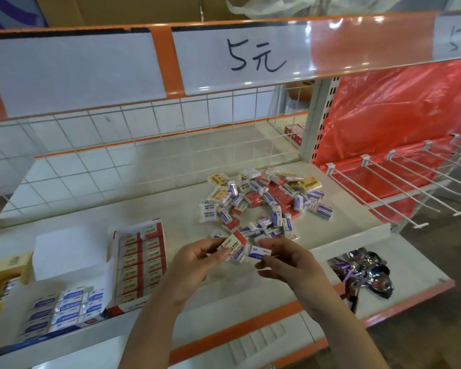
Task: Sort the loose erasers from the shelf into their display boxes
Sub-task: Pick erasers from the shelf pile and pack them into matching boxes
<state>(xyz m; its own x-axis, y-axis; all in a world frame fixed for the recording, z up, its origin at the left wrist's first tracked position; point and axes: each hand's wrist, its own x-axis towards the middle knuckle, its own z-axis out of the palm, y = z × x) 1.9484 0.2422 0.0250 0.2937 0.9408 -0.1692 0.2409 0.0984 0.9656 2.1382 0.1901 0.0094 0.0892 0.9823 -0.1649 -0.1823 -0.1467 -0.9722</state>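
Note:
A heap of loose erasers (261,201) in red, blue and yellow sleeves lies on the white shelf (171,214). My left hand (194,265) pinches a red-sleeved eraser (233,242) with a blue one under it. Beside it, my right hand (285,259) holds a blue-sleeved eraser (260,253). Both hands hover just in front of the heap. To the left stands a display box of red erasers (140,258). A box of blue erasers (64,310) sits at the lower left, and a yellow box (3,267) is at the far left.
A white block (67,251) stands behind the blue box. A wire grid (144,145) backs the shelf. Metal hooks (399,182) jut out at the right before red plastic sheeting. Shiny packets (367,272) lie on the lower shelf at right. A price strip reads 5元 overhead.

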